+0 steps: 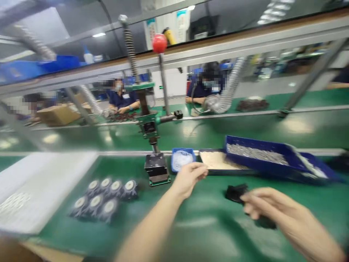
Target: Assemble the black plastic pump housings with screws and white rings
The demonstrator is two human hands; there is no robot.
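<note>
My left hand point(191, 178) is closed in a pinch at the front edge of a shallow tray of cream-coloured small parts point(215, 159). Whatever lies between those fingertips is too small or hidden to make out. My right hand point(272, 207) grips a black plastic part point(236, 192) between thumb and fingers, held over the green bench. Below that hand a second dark shape point(266, 222) shows, partly covered. Just left of my left fingers stands a small blue box point(174, 160) with white contents. Beyond it is a hand press point(156, 167) with a red-knobbed lever.
Several dark assemblies with cream round discs point(96, 201) stand in rows at left, beside a white sheet point(68, 171) bearing white rings. A blue bin point(261, 165) of small metal parts sits back right. Across the bench, people point(124, 96) work beneath a metal rail.
</note>
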